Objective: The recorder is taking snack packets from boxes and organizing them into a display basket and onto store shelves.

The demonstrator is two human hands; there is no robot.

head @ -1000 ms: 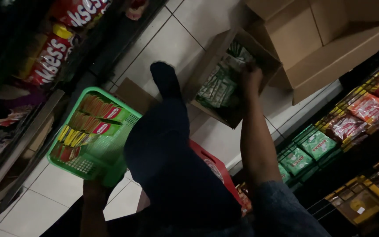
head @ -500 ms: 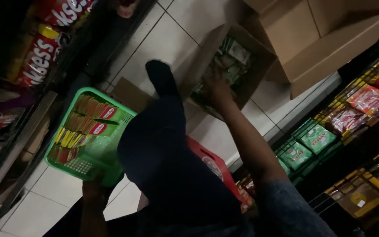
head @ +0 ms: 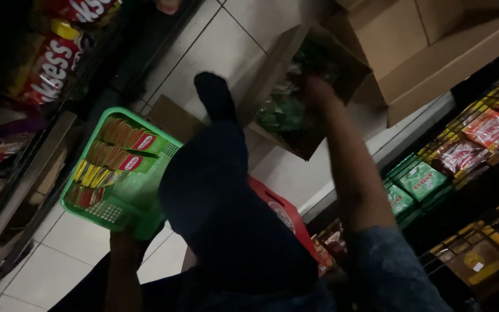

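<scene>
Shop aisle, tiled floor point(head: 88, 260). Left hand point(head: 123, 240) clenched on green basket point(head: 140, 190) at 9 o'clock. Right hand point(head: 313, 89) inside cardboard box point(head: 272, 69) at 12 o'clock among green packets point(head: 278, 112); fingers' state unclear. Packets likely light, crinkly; pinch by edge.

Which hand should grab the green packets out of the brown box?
Probably the right hand: it already reaches into the cardboard box among the green packets. The left hand is busy holding the green basket.

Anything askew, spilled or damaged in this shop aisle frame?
Nothing spilled or damaged. Two opened cardboard boxes sit on the aisle floor: the right hand reaches into the smaller cardboard box; the left hand holds a green basket.
</scene>
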